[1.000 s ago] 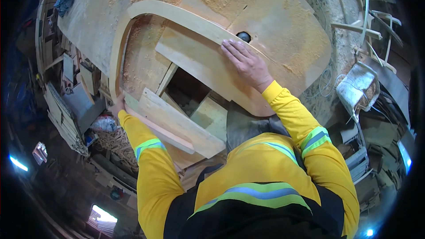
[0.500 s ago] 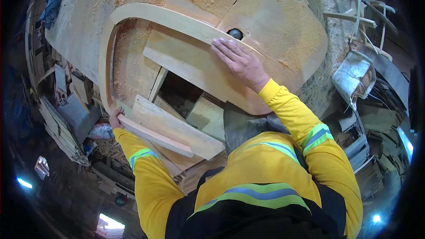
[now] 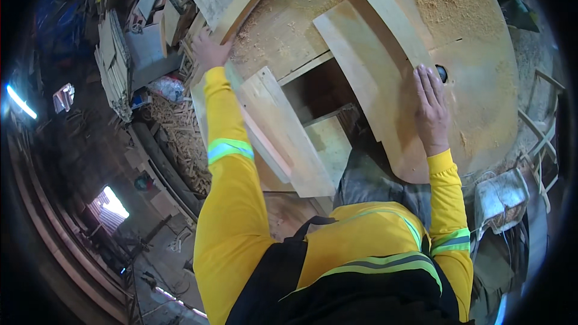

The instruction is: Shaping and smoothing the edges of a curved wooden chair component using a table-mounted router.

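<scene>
A curved pale wooden frame piece [image 3: 383,9] arches over the wooden work table [image 3: 487,117]. My left hand [image 3: 211,51] is closed around its left end. My right hand [image 3: 431,108] lies with fingers stretched out and close together, the tips on the piece's right stretch. Just right of those fingertips, a round dark metal part [image 3: 441,74] shows in a hole in the table top. A flat board [image 3: 367,72] lies inside the curve. The underside of the left hand's grip is hidden.
Wood shavings [image 3: 451,0] cover the far table top. Loose planks [image 3: 289,126] lie near my left forearm, beside a dark opening [image 3: 322,90] in the table. Scrap wood [image 3: 114,60] is stacked at the left. A dusty whitish container [image 3: 501,198] stands at the right.
My view has turned and shifted left, so the table appears farther right. My left hand keeps hold of the frame piece's left end; my right hand remains flat beside the hole.
</scene>
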`<state>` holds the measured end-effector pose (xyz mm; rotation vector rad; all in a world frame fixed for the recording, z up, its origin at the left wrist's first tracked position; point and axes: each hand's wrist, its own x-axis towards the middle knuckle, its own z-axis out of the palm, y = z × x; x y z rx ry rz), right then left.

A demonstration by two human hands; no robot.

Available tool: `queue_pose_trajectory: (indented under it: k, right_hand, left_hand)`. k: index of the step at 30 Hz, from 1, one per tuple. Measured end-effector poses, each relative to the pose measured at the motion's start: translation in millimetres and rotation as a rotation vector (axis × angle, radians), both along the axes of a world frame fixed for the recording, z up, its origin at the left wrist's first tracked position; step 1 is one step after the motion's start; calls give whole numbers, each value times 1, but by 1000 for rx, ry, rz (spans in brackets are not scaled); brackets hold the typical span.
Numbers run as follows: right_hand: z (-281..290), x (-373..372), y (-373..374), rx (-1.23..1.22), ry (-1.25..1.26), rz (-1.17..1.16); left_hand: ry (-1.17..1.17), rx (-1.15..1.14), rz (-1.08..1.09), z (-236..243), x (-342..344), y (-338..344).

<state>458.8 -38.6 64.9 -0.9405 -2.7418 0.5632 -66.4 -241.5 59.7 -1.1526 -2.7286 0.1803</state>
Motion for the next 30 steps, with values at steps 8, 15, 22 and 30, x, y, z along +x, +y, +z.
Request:
queue_pose_trajectory:
  k: [8, 15, 22, 30]
  right_hand:
    - [5, -2, 1, -20, 58, 4]
    - [-2, 6, 6, 83, -3, 10]
    - [-2, 10, 7, 86, 35, -14]
    - [-2, 4, 8, 92, 51, -16]
  left_hand:
    - [-1795, 1697, 811, -44, -4, 30]
    - [-1658, 1784, 864, -68, 6, 65]
    - [-1616, 1843, 765, -65, 15, 72]
    - [-1619, 1840, 727, -65, 2, 67]
